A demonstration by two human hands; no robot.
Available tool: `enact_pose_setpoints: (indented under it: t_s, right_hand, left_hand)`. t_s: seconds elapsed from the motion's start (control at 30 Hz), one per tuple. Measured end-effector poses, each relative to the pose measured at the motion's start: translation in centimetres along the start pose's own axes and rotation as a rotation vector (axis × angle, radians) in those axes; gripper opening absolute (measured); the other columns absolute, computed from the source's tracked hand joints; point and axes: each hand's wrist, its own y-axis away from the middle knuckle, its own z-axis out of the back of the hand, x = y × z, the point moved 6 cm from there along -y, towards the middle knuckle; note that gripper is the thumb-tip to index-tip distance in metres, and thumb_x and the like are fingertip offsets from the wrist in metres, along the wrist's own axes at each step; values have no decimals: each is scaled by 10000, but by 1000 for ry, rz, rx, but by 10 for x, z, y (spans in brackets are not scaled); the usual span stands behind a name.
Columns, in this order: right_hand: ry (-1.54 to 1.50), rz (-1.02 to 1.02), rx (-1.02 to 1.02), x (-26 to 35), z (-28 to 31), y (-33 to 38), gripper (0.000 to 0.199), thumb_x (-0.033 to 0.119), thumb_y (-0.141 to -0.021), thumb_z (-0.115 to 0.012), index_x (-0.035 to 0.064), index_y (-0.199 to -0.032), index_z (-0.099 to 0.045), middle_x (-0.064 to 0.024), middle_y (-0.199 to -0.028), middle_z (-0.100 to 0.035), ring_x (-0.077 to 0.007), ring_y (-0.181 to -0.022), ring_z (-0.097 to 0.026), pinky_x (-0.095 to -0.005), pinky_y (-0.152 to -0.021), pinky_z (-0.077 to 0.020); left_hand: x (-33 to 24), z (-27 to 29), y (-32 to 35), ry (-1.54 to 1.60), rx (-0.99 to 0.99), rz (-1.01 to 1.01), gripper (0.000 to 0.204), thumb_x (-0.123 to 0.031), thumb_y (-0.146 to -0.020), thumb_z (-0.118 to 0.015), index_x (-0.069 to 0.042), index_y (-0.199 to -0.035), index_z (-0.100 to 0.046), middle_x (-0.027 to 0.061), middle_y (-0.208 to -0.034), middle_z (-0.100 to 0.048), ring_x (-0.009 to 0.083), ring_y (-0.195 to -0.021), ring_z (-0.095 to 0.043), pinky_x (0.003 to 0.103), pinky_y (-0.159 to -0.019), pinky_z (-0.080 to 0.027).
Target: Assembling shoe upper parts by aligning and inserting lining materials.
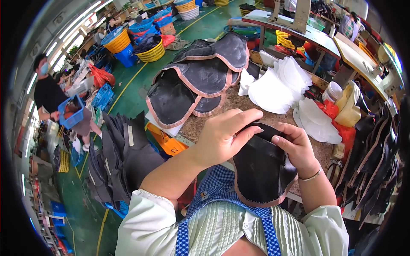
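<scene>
In front of my chest hangs a black leather-like piece (261, 177) with a pinkish-brown zigzag-edged border at its lower rim. Its upper edge is folded over or curled between my hands. My left hand (230, 135) is closed on the left end of that top edge, thumb and fingers pinching it. Closed on the right end is my right hand (297, 147), thumb on the near face, a bracelet at its wrist. Beyond them, on the speckled brown table (232, 104), lies a pile of similar black bordered pieces (205, 77). White curved sheets (279, 87) are stacked right of it.
Dark grey cut pieces (124, 158) are heaped at my left. More black bordered pieces (376, 149) hang at the right, near red bags and a white tub (332, 91). A person (49, 91) carrying a blue basket (71, 112) stands at far left on the green floor.
</scene>
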Motion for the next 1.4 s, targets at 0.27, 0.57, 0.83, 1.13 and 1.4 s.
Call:
enact_pose_setpoints:
  t_s: [0.27,0.57,0.83,1.13,1.4]
  right_hand:
    - [413,255,29,24,-12,9,51,-6,-865,-654,-10,-909,-629,-18,-780,-572,-109,-713,-538,-242,-651,-433]
    - [959,342,-6,51,-44,37,299,104,-759,-676,-51,-1008,-616,-182,-831,-632,-332,-735,-613,-343,-708,-487]
    - [1337,422,257,35,-62,36,164,18,-792,-663,-32,-945,-635,-181,-792,-621,-362,-730,-572,-399,-669,-441]
    - [1667,93,15,-52,79,-12,138,99,-857,-620,-17,-930,-633,-255,-806,-625,-452,-767,-590,-498,-677,-453]
    - [1623,65,-96,-56,88,-3,184,136,-856,-630,-28,-941,-638,-226,-881,-646,-426,-837,-595,-472,-768,-451]
  left_hand:
    - [10,11,-3,164,181,241,196,-9,-756,-782,-29,-931,-697,16,-767,-628,57,-573,-533,206,-525,-414]
    - [-5,23,31,357,36,197,216,-151,-752,-815,-42,-801,-635,52,-752,-625,159,-648,-608,291,-575,-457]
    - [19,65,133,-65,-363,260,751,-119,-744,-778,-31,-1386,-400,152,-1146,-602,315,-1066,-600,397,-920,-468]
    - [107,267,261,-1109,-407,1067,601,-248,-759,-760,60,-1207,-505,242,-1151,-570,404,-1050,-582,416,-902,-489]
    - [188,273,344,-1179,-36,1617,442,-382,-739,-783,-77,-1030,-654,122,-1014,-690,314,-972,-664,467,-819,-510]
